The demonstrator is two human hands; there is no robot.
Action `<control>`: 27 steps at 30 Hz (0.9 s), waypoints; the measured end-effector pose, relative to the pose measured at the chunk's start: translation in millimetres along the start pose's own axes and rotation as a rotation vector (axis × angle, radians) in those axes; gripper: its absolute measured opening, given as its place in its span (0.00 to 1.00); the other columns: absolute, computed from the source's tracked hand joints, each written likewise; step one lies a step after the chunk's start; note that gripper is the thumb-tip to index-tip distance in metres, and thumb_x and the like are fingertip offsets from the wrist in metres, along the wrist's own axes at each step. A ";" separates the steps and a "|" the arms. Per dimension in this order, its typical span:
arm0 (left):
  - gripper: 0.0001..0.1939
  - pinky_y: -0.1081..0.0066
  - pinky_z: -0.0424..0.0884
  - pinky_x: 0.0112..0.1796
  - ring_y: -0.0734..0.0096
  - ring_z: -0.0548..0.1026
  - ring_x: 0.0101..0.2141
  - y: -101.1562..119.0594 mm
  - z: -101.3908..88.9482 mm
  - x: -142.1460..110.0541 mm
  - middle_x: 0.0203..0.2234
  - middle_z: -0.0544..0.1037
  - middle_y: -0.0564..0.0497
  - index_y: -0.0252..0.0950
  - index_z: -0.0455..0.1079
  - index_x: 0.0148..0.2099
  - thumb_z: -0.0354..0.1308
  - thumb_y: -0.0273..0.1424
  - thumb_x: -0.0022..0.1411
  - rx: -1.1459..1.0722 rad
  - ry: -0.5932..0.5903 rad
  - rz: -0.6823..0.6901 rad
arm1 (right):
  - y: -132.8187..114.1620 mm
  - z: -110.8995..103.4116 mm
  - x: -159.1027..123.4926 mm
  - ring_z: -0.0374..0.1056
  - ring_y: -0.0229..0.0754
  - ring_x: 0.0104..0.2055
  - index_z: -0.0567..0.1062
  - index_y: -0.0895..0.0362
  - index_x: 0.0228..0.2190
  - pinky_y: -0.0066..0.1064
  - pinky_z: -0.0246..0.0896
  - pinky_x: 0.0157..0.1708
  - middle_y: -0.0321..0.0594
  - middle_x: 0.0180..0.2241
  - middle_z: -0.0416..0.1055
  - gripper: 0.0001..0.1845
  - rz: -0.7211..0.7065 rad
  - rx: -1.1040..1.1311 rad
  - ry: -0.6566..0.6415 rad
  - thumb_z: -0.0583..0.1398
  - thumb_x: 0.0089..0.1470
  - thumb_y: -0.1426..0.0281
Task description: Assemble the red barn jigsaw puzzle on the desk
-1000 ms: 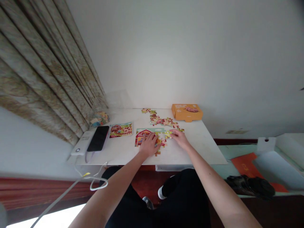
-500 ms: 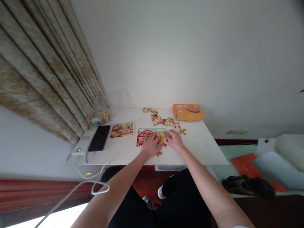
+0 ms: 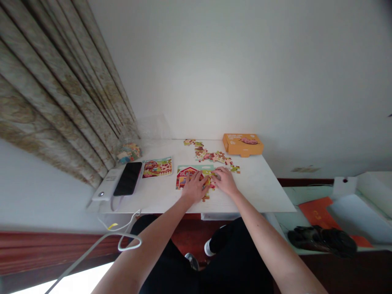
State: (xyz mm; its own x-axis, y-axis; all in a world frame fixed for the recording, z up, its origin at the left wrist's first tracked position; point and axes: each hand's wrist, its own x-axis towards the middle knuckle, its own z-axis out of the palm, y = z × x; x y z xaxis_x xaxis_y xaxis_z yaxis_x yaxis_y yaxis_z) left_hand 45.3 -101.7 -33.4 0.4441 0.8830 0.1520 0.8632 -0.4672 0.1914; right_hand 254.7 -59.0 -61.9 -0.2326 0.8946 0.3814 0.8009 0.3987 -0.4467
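A partly joined jigsaw puzzle point(image 3: 181, 176) with a red barn lies near the front of the white table point(image 3: 257, 192). My left hand point(image 3: 193, 188) rests flat across its middle, fingers spread, covering much of the picture. At the puzzle's right side, my right hand point(image 3: 226, 180) has its fingers bent and closed at a green-and-pink puzzle piece point(image 3: 212, 183), which they partly hide. Loose puzzle pieces point(image 3: 219, 156) trail behind the hands toward the wall. To the left is a printed reference picture point(image 3: 164, 167) of a farm scene.
An orange puzzle box point(image 3: 245, 145) stands at the back right. On the left are a black phone point(image 3: 128, 179), a white power bank point(image 3: 105, 185) and a clear bag of pieces point(image 3: 130, 152). A white cable point(image 3: 128, 246) hangs off the front left edge.
My right hand has shifted slightly, its fingers drawn in more at the puzzle's right edge. The left hand stays spread in the same place.
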 end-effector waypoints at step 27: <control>0.23 0.64 0.64 0.61 0.58 0.71 0.60 -101.6 -25.0 135.7 0.60 0.72 0.38 0.33 0.67 0.62 0.57 0.28 0.65 -0.243 0.144 -0.537 | -18.3 -6.7 4.0 0.66 0.55 0.57 0.83 0.50 0.45 0.51 0.56 0.57 0.48 0.53 0.74 0.12 0.034 -0.089 -0.018 0.61 0.63 0.64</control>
State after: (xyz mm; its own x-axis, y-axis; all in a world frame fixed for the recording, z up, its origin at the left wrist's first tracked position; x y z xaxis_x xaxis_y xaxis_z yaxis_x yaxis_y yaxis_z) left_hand 11.9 64.5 -7.9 -0.0898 0.9910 0.0995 0.8704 0.0296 0.4915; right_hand 242.8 -64.2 -46.8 -0.2139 0.9111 0.3523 0.8544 0.3493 -0.3847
